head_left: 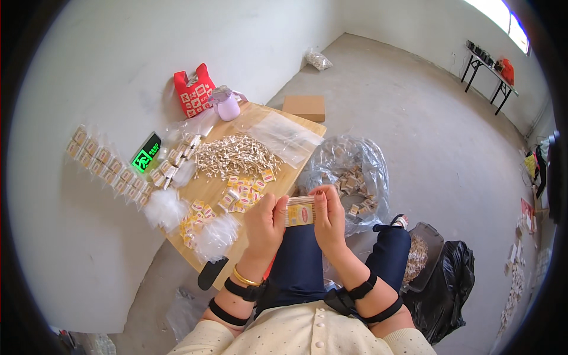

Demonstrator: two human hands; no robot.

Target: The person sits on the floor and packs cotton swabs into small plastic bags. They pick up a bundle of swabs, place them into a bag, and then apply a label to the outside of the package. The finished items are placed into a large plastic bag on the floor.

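Observation:
My left hand (264, 228) and my right hand (329, 220) hold between them a small clear packet with a yellow and red label (299, 213), above my lap. The left hand's fingers curl round its left end, the right hand's fingers pinch its right end. Just ahead, on the wooden board (213, 189), lie a heap of thin pale sticks (235, 155) and several small yellow labels (245, 192).
A stack of clear bags (284, 137) lies at the board's far corner. Filled packets (106, 167) line the wall at left, by a red bag (195, 90) and a lilac cup (226, 104). A large plastic bag of packets (350, 174) sits right; a black bag (445, 283) beside my knee.

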